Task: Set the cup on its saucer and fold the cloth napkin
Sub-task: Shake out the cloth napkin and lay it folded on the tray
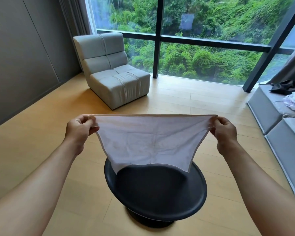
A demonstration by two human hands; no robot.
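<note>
Pale wood plank floor (177, 99) underfoot, smooth and matte. Beyond it, floor-to-ceiling window (194, 31) with dark metal frame, dense green foliage outside. Grey padded armchair (112, 74), blocky and armless with stitched square cushions, near the left wall. Grey cushioned sofa (279, 133) at the right, cut off by the frame edge, with a dark crumpled item and a white crumpled bag on it, too small to identify. Round black side table (160, 193) straight below, matte with a raised rim; far part of its top hidden behind the cloth. White cloth napkin (148, 140) held in the air above the table, thin, creased, faintly translucent, top edge pulled taut, sides curving inward to a loose lower hem hanging just over the tabletop. Left hand (80, 126) pinching the upper left corner between thumb and fingers. Right hand (225, 128) pinching the upper right corner likewise.
</note>
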